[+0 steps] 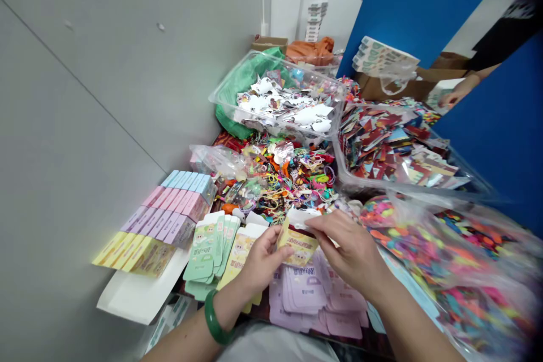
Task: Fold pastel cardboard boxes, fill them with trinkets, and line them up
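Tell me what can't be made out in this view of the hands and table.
Head view:
yellow paper card: edges hidden by the left hand and right hand
colourful tangled trinkets: too small to identify
clear plastic bag: contents blurred by the film
other person's arm: cut off by the top right edge

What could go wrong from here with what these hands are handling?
The thin yellow packet, pinched between the left hand and right hand, could crease. The green bangle on the left wrist sits close to the loose mint-green cards, so it might knock them out of their fanned stack. The heap of small colourful trinkets just beyond the hands could spill onto the cards.
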Demonstrator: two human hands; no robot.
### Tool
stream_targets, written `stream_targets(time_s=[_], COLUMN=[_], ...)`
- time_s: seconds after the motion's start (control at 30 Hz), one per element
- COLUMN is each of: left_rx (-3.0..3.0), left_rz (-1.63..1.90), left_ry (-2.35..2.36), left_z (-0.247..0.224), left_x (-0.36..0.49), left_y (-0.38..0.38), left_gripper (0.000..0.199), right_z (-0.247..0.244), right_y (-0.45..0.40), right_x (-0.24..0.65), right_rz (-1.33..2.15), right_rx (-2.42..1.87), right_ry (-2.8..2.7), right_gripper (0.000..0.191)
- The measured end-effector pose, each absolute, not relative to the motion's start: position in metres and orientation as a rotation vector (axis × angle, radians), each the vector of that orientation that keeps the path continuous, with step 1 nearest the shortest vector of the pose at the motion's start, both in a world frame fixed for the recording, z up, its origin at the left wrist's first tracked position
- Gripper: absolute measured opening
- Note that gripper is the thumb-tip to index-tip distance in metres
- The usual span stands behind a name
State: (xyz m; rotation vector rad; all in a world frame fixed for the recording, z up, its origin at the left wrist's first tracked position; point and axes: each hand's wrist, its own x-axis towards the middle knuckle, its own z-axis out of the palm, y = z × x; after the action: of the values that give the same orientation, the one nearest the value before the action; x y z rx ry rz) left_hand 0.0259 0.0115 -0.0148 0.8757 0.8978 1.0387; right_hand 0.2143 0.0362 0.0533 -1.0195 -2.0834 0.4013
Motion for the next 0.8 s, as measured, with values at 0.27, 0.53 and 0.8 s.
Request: stream_targets(time_s=[0.27, 0.53, 0.8], left_rx=[1.004, 1.291, 1.068], left_rz=[1.011, 0.923, 0.899], left_ry=[0.828, 0.930, 1.019], left_z=[-0.032, -0.030, -0.005], left_x=[0.042, 0.036, 0.035], left_y=[-0.007, -0.021, -0.012], left_gripper=[0.030, 0.043, 0.034], right_z=[0.018, 0.000, 0.003], right_y=[0.007, -0.005, -0.002], right_x=[0.237, 0.225, 0.229], right_rz=[1.347, 1.667, 1.648], right_rx=[-1.403, -1.375, -1.438], right_ry=[-1.206, -0.960, -1.116], right_gripper=[0.028, 0.042, 0.042])
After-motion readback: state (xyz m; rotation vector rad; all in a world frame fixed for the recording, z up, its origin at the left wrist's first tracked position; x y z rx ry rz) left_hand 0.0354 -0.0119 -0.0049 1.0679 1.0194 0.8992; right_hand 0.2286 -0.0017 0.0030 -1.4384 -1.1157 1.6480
